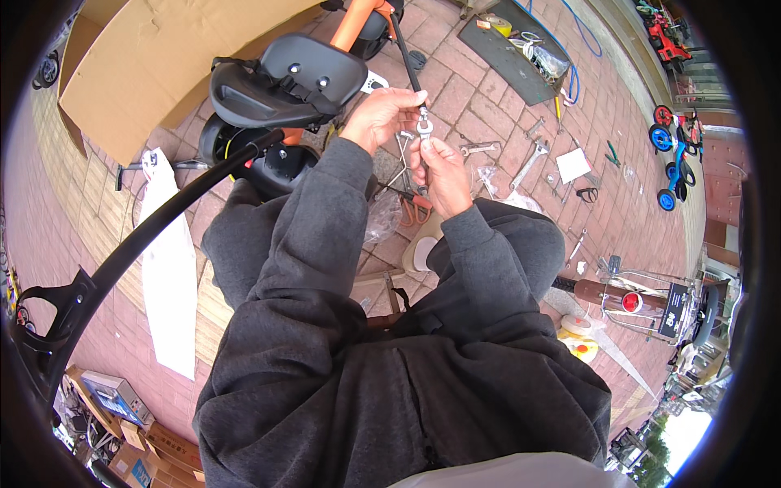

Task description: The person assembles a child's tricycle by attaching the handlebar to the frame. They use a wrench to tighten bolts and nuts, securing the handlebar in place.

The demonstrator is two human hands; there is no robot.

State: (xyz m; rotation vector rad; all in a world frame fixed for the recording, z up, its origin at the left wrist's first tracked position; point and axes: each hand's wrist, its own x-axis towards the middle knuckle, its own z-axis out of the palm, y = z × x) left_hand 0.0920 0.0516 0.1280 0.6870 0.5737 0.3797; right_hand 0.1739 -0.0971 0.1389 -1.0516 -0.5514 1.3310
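Observation:
My left hand [376, 120] is closed on the lower end of a thin black rod [407, 58], which slants down from an orange frame [352, 24]. Just below, my right hand [446, 176] pinches a small open-end wrench [425, 127]; its jaw sits at the metal tip of the rod. Whether the jaw grips a nut there is too small to tell. Left of my hands is a black plastic seat [313, 69] with bolts on its face, fixed to the orange frame. Orange-handled pliers [416, 209] lie on the ground under my right hand.
On the brick paving to the right lie an adjustable wrench [530, 163], another wrench [480, 149] and green-handled pliers [613, 154]. A dark tray [511, 73] holds tape and cables. At left, a long black curved bar [175, 199] crosses over white sheeting [168, 285], near a large cardboard sheet [146, 73].

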